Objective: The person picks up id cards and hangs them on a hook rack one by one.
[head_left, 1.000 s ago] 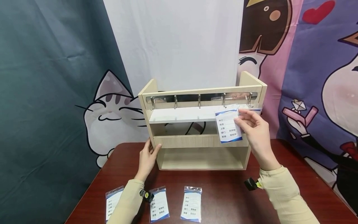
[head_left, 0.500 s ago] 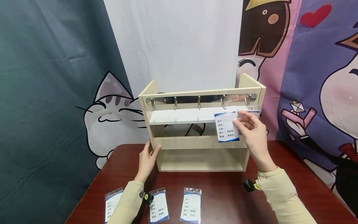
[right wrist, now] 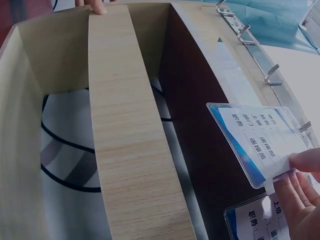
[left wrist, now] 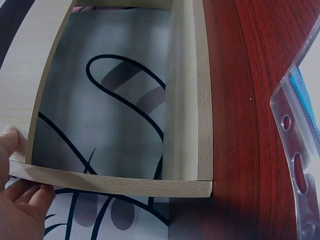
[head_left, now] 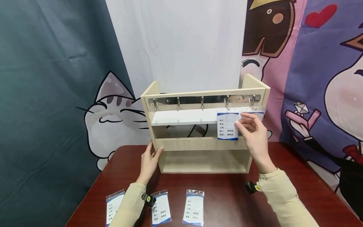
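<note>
My right hand pinches the right edge of a clear-sleeved name badge between thumb and fingers. The badge hangs upright in front of a small wooden shelf, its top edge at the second metal hook from the right. Whether the hook passes through its slot, I cannot tell. A second badge hangs at the rightmost hook, largely hidden behind my right hand in the head view. With the thumb on the front board and fingers behind the side panel, my left hand grips the shelf's left side.
Three more badges lie on the dark red table: one at left partly under my sleeve, a middle badge and a right badge. Three other hooks on the metal rail carry nothing. Printed curtains stand behind.
My right hand has shifted slightly left with the badge, which has gone from tilted to nearly straight under the hook. My left hand has stayed on the shelf's side.
</note>
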The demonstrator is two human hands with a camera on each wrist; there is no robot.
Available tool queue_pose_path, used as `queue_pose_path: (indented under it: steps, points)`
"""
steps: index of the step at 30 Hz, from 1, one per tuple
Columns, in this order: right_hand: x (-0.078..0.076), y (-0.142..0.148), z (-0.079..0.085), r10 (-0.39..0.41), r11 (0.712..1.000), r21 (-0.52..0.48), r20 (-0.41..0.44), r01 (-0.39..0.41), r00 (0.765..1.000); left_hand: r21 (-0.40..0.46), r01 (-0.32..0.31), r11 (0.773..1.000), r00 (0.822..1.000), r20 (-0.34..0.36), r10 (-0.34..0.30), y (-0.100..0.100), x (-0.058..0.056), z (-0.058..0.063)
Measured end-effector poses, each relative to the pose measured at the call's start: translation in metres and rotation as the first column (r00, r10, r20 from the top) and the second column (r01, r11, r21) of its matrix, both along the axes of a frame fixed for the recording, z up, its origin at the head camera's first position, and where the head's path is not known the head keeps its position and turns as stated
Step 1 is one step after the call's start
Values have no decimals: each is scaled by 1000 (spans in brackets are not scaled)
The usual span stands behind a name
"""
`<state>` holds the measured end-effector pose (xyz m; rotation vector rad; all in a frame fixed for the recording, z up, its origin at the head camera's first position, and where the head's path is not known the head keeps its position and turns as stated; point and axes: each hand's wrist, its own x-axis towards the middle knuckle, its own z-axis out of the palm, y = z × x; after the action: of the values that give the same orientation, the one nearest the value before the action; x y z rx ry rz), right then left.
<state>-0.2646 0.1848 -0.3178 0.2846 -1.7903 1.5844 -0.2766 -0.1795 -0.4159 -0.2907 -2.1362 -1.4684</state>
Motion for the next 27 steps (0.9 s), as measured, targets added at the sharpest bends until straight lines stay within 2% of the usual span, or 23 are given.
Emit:
queue_pose_path:
  steps: [17, 27]
  points:
    - [-2, 1, -3, -47, 997, 54, 12, 46, 999, 12, -2, 1000, 1000, 10, 2, 1, -1, 0]
    - [2, -3, -3, -22, 999, 27, 17, 22, 1000, 5, 11, 1000, 1000, 17, -11, -3, -1, -1]
